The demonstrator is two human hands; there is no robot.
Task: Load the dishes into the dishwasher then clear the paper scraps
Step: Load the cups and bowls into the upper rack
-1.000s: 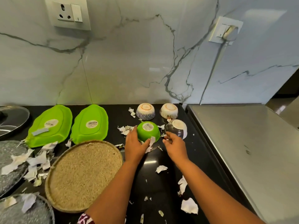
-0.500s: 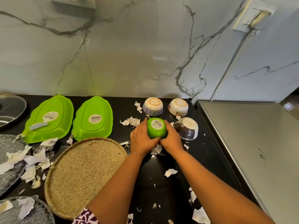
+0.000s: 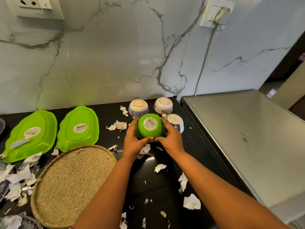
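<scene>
Worktop (image 3: pixel 140 184) was black, glossy, backed by a marble wall (image 3: pixel 115 55); a steel panel (image 3: pixel 247 138) adjoined on the right. Left hand (image 3: pixel 133 142) and right hand (image 3: pixel 171 141) curled round an upturned green bowl (image 3: pixel 149 129), just before three upturned small bowls (image 3: pixel 138 107). Paper scraps (image 3: pixel 191 202) lay scattered; green trays (image 3: pixel 77 129) and a woven tray (image 3: pixel 72 184) sat leftward.

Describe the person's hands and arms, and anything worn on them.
The left hand and the right hand are both bare, on bare forearms. No gloves, rings, watch or bangles show on either. No sleeve reaches the forearms, and the upper arms are out of frame.
</scene>
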